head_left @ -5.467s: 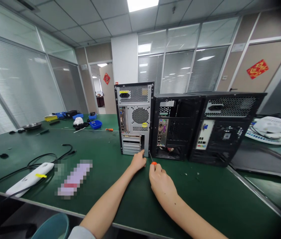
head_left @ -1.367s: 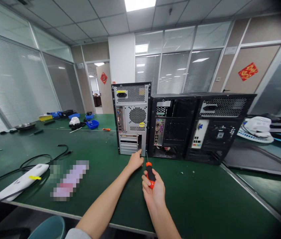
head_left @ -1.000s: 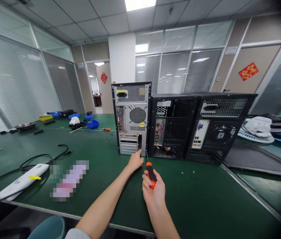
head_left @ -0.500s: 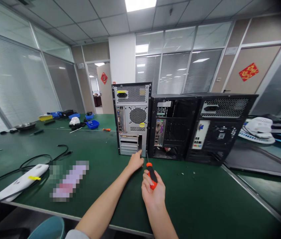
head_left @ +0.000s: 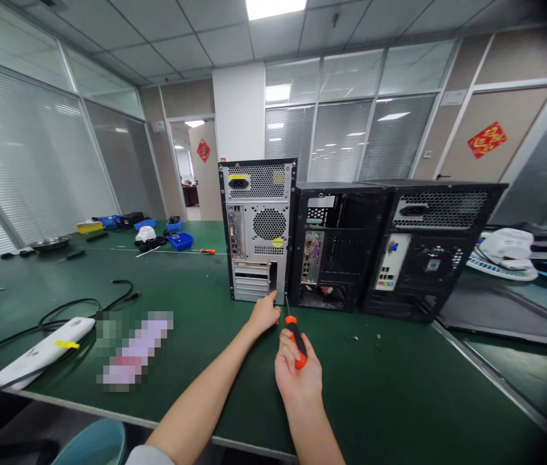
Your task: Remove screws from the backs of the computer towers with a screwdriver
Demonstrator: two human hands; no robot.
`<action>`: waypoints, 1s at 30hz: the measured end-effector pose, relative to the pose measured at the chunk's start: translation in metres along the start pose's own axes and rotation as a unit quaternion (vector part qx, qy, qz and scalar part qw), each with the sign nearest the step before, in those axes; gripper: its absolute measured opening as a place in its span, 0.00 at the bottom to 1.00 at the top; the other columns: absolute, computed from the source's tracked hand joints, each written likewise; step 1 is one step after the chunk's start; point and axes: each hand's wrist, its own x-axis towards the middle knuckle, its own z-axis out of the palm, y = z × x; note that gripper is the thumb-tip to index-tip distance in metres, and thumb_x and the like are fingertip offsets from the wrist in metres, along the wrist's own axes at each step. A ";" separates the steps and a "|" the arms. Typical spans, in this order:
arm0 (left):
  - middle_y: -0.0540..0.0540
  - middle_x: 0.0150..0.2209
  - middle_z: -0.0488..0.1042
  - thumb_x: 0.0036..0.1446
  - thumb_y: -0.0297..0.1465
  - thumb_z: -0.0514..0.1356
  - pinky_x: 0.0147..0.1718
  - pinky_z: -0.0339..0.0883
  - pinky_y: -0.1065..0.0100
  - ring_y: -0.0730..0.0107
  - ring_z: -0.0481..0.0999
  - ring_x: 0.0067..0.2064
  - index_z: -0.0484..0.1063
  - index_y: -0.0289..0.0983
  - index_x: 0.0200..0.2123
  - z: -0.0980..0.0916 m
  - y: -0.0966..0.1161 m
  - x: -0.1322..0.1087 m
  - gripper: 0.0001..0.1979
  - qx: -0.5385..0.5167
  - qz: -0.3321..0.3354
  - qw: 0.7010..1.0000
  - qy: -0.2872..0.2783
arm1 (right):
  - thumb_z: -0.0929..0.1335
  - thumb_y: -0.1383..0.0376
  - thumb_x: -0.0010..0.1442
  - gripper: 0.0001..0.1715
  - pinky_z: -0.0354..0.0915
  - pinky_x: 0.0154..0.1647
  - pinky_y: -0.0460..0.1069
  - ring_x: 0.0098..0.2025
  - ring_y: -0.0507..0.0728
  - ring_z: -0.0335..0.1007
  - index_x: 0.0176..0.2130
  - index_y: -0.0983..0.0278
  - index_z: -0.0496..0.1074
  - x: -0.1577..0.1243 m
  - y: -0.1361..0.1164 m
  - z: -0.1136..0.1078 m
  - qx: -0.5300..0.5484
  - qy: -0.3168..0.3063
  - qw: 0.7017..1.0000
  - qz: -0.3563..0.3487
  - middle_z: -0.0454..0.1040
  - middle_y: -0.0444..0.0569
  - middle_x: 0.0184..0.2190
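A silver-backed computer case stands upright, its rear panel facing me. My right hand is wrapped round a red-and-black screwdriver. The thin shaft points up and away, its tip at the lower right edge of the silver panel, where a screw seems to be. At the bottom of the same panel, beside the dark open slot, my left hand reaches in with its index finger stretched out against the metal. The other left fingers are bent and partly hidden; nothing shows in them.
Two black computer cases stand close on the right. Small loose bits lie before them. On the left are a white power strip with black cable, a blurred-out item, blue trays and another screwdriver.
The view has shifted very slightly. Both hands stay in place, and the screwdriver handle looks a little turned or tilted in my right hand.
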 end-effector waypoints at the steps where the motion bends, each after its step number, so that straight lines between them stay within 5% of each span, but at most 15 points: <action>1: 0.43 0.38 0.76 0.48 0.22 0.49 0.29 0.66 0.74 0.77 0.72 0.21 0.63 0.34 0.51 0.000 0.000 0.000 0.24 0.003 -0.001 1.000 0.002 | 0.54 0.70 0.58 0.10 0.47 0.07 0.35 0.13 0.41 0.47 0.30 0.65 0.60 0.000 0.000 0.000 0.000 -0.002 1.000 0.001 0.58 0.40 0.23; 15: 0.43 0.39 0.76 0.50 0.22 0.49 0.28 0.67 0.75 0.78 0.72 0.20 0.61 0.34 0.53 -0.004 0.002 0.000 0.24 -0.001 -0.022 1.000 -0.012 | 0.55 0.70 0.58 0.09 0.49 0.09 0.37 0.15 0.42 0.51 0.32 0.66 0.62 -0.005 0.005 0.013 0.003 0.033 0.999 0.029 0.63 0.43 0.24; 18: 0.40 0.45 0.74 0.50 0.22 0.51 0.40 0.67 0.72 0.70 0.77 0.36 0.62 0.33 0.54 -0.004 0.001 0.002 0.25 0.025 -0.021 0.999 0.000 | 0.57 0.69 0.57 0.08 0.50 0.10 0.38 0.16 0.43 0.54 0.34 0.66 0.63 -0.005 0.007 0.014 -0.024 0.056 0.997 0.041 0.67 0.44 0.25; 22: 0.38 0.52 0.68 0.48 0.23 0.52 0.52 0.58 0.69 0.65 0.67 0.54 0.61 0.31 0.55 -0.003 0.000 0.004 0.27 0.045 -0.023 0.999 0.015 | 0.60 0.67 0.56 0.07 0.53 0.13 0.40 0.21 0.46 0.61 0.35 0.65 0.66 -0.005 0.006 0.015 -0.107 0.090 0.988 0.060 0.72 0.48 0.31; 26: 0.38 0.48 0.71 0.48 0.22 0.51 0.49 0.62 0.69 0.64 0.72 0.49 0.61 0.31 0.55 -0.005 0.002 0.002 0.27 0.037 -0.014 0.999 0.014 | 0.65 0.63 0.54 0.08 0.55 0.16 0.40 0.24 0.47 0.64 0.33 0.67 0.67 -0.008 0.004 0.017 -0.167 0.144 0.974 0.058 0.71 0.48 0.28; 30: 0.41 0.42 0.75 0.49 0.22 0.50 0.39 0.67 0.71 0.71 0.76 0.30 0.60 0.32 0.55 -0.005 0.001 0.000 0.27 0.017 -0.015 1.000 -0.002 | 0.73 0.70 0.41 0.12 0.58 0.21 0.40 0.23 0.45 0.62 0.29 0.68 0.68 -0.016 -0.001 0.017 -0.295 0.078 0.952 0.013 0.66 0.41 0.21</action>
